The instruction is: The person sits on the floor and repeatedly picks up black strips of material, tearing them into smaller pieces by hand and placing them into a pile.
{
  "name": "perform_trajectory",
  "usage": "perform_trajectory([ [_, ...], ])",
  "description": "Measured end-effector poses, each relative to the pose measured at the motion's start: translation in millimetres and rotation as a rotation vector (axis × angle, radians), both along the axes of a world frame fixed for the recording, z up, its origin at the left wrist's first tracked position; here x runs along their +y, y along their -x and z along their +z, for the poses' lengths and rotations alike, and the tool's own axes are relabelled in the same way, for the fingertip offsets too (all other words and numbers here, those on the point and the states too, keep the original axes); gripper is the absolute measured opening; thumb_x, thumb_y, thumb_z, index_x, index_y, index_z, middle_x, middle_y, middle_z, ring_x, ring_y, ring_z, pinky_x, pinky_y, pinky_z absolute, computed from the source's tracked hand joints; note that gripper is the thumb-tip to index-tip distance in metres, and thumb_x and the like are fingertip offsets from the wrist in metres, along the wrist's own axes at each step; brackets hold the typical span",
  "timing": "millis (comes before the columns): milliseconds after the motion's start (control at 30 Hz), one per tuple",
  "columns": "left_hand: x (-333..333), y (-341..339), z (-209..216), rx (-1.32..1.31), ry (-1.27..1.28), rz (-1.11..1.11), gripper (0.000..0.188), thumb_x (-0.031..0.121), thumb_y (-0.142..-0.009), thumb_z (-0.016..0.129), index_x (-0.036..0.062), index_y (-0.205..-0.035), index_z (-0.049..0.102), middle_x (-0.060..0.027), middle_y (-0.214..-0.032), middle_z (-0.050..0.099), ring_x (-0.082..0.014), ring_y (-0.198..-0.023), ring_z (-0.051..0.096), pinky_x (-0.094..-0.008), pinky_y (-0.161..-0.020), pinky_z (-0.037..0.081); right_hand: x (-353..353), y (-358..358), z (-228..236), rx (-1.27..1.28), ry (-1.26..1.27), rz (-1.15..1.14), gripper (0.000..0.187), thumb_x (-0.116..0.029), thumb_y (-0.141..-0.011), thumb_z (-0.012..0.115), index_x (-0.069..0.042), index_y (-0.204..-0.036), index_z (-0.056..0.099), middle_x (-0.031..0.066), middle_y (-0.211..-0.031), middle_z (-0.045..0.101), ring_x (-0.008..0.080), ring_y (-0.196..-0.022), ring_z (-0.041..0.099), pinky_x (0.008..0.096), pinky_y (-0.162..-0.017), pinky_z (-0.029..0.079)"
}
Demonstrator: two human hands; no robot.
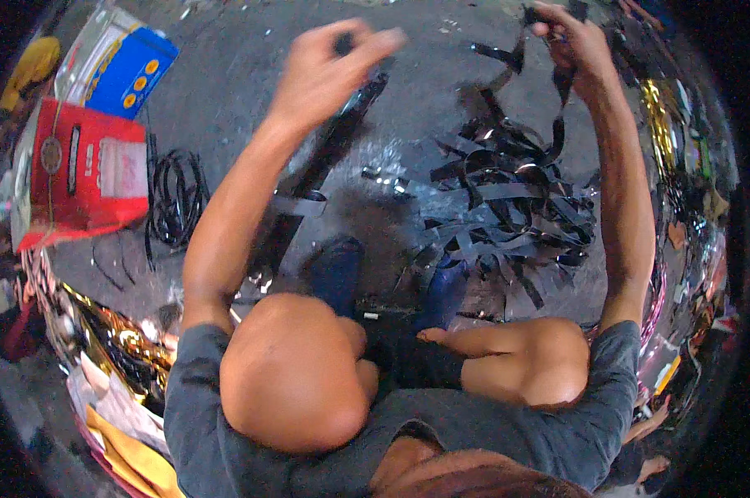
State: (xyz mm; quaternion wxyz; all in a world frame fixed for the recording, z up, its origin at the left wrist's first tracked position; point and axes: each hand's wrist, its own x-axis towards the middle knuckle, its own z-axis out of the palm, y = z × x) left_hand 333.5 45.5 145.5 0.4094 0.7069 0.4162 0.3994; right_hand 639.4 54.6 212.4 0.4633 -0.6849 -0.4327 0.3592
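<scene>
My right hand (pixel 576 48) is raised at the far right, its fingers closed on a black strip (pixel 559 116). That shiny ribbon-like strip hangs down toward a tangled heap of black strips (pixel 520 191) on the floor. At the far middle is my left hand (pixel 332 73), fingers curled and thumb stretched to the right. A dark patch shows inside its curl, but blur hides what it is. Beneath the left hand, a long dark strip bundle (pixel 329 149) runs across the floor toward my feet.
A red package (pixel 84 170) and a blue and white package (pixel 130 70) stand at the left. Beside them lies a coil of black cord (pixel 175 195). Gold shiny strips (pixel 113 332) and yellow cloth (pixel 134 461) are at the near left. More gold strips (pixel 661 124) line the right.
</scene>
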Motion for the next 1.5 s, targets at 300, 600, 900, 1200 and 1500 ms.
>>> perform_trajectory([
  [300,-3.0,-35.7,22.0,-0.395,0.267,-0.182,0.034,0.036,-0.094,0.060,0.0082,-0.075,0.062,0.0067,-0.058,0.050,-0.0036,-0.051,0.042,-0.0222,-0.046,0.031,-32.8,108.6,6.6,0.467,0.154,0.405,0.017,-0.025,-0.091,0.062,-0.012,-0.080,0.059,-0.0031,-0.057,0.051,0.0061,-0.040,0.036,0.0231,-0.038,0.023],
  [600,-4.4,-13.5,22.1,-0.394,0.335,-0.450,0.034,0.031,-0.100,0.048,0.0059,-0.081,0.060,0.0038,-0.064,0.055,-0.0037,-0.056,0.047,-0.0200,-0.052,0.035,-29.5,109.2,1.0,0.406,0.099,0.694,0.024,-0.030,-0.094,0.059,-0.009,-0.083,0.062,-0.0018,-0.062,0.056,0.0058,-0.048,0.042,0.0221,-0.044,0.027],
  [900,4.6,-7.0,19.5,-0.341,0.509,-0.384,0.025,0.013,-0.091,0.044,0.0029,-0.076,0.062,-0.0048,-0.062,0.060,-0.0092,-0.045,0.048,-0.0226,-0.043,0.035,-31.8,115.0,-8.5,0.474,0.176,0.702,0.035,-0.038,-0.097,0.053,-0.010,-0.078,0.061,-0.0042,-0.064,0.054,0.0041,-0.049,0.039,0.0206,-0.046,0.030],
  [1200,-8.0,-13.7,20.9,-0.423,0.359,-0.220,0.027,0.031,-0.092,0.060,0.0066,-0.080,0.061,0.0032,-0.058,0.049,-0.0043,-0.049,0.039,-0.0225,-0.046,0.029,-23.2,109.1,-14.7,0.523,0.213,0.572,0.035,-0.040,-0.093,0.058,-0.010,-0.076,0.058,-0.0021,-0.064,0.053,0.0072,-0.048,0.041,0.0224,-0.045,0.031],
  [1500,32.8,240.6,-129.0,-0.919,0.655,0.803,0.034,0.018,-0.092,0.045,-0.0099,-0.104,0.059,-0.0262,-0.101,0.064,-0.0315,-0.092,0.062,-0.0390,-0.085,0.052,-19.6,-176.8,-116.3,0.870,-0.135,-0.375,0.042,-0.016,-0.099,0.032,0.014,-0.127,0.041,0.0246,-0.128,0.053,0.0367,-0.117,0.054,0.0561,-0.107,0.035],
])
